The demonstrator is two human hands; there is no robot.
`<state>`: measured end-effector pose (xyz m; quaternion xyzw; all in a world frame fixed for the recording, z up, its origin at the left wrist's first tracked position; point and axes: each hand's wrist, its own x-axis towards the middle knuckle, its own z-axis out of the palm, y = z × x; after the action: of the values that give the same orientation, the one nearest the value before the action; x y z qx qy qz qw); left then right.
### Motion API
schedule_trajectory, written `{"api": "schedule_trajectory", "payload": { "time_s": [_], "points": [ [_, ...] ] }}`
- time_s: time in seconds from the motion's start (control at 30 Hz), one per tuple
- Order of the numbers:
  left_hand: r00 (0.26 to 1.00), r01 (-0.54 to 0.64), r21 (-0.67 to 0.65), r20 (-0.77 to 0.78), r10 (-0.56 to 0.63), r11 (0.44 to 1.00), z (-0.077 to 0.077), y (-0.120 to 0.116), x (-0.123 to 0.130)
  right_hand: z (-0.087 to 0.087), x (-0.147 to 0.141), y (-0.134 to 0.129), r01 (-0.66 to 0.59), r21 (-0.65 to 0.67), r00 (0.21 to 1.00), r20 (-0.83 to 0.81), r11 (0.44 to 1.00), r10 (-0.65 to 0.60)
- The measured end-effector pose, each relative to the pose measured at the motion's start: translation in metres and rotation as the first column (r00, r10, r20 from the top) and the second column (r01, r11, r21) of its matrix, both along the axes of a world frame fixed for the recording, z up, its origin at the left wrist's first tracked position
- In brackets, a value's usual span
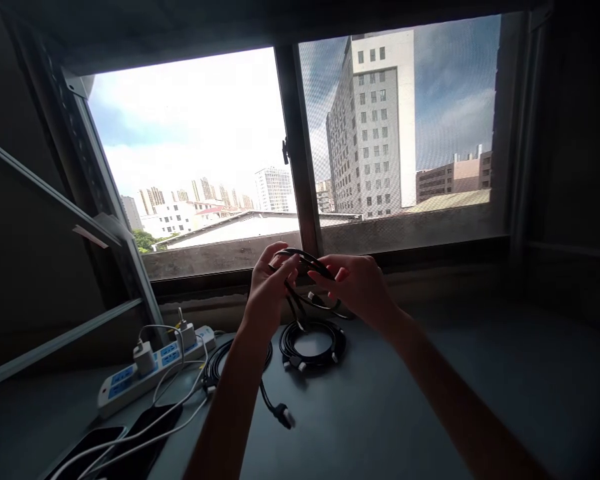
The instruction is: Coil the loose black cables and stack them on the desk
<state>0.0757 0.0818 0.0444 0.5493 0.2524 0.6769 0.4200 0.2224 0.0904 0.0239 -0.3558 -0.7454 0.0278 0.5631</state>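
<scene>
Above the table, both my hands hold a black cable [305,256] bent into a loop. My left hand [275,280] curls its fingers round the loop's left side. The right side is pinched between the thumb and fingers of my right hand [354,283]. Lengths of this cable hang below my hands, and a plug [316,299] dangles near the right one. Underneath lies a coiled black cable [339,353] with several pale connector ends. A dark cable end with a plug [283,416] rests on the table; my left forearm hides part of where it leads.
A white power strip [107,402] with blue sockets and two plugged-in chargers stands at left. White cords cross two dark phones [153,427] at the lower left. Another black coil [215,363] lies partly behind my left forearm. A window [307,153] rises behind the grey table [380,413].
</scene>
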Motion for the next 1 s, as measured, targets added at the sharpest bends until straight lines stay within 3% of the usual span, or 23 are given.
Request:
{"api": "schedule_trajectory", "payload": {
  "time_s": [0.3,0.43,0.57,0.67,0.83,1.0],
  "points": [
    [0.998,0.035,0.006,-0.052,-0.035,0.999,0.001,-0.005,0.002,0.007,0.001,-0.018,0.115,0.066,0.990,0.077,0.991,-0.120],
    [0.996,0.054,-0.016,-0.072,-0.055,0.998,0.002,-0.006,0.003,0.010,0.001,-0.022,-0.063,-0.065,0.998,0.014,0.996,0.064],
    [0.986,0.158,-0.153,-0.033,-0.165,0.975,0.006,-0.010,0.001,0.011,0.002,-0.023,-0.323,-0.217,0.946,-0.116,0.921,0.304],
    [0.977,0.211,-0.259,0.046,-0.206,0.942,0.010,-0.013,-0.002,0.012,0.005,-0.024,-0.378,-0.225,0.922,-0.177,0.898,0.344],
    [0.962,0.271,-0.352,0.095,-0.254,0.896,0.012,-0.017,-0.005,0.015,0.009,-0.026,-0.280,-0.168,0.952,-0.175,0.945,0.251],
    [0.972,0.228,-0.324,0.031,-0.231,0.918,0.015,-0.021,-0.006,0.019,0.020,-0.024,-0.074,-0.079,0.954,-0.295,0.994,0.047]
  ]
}}
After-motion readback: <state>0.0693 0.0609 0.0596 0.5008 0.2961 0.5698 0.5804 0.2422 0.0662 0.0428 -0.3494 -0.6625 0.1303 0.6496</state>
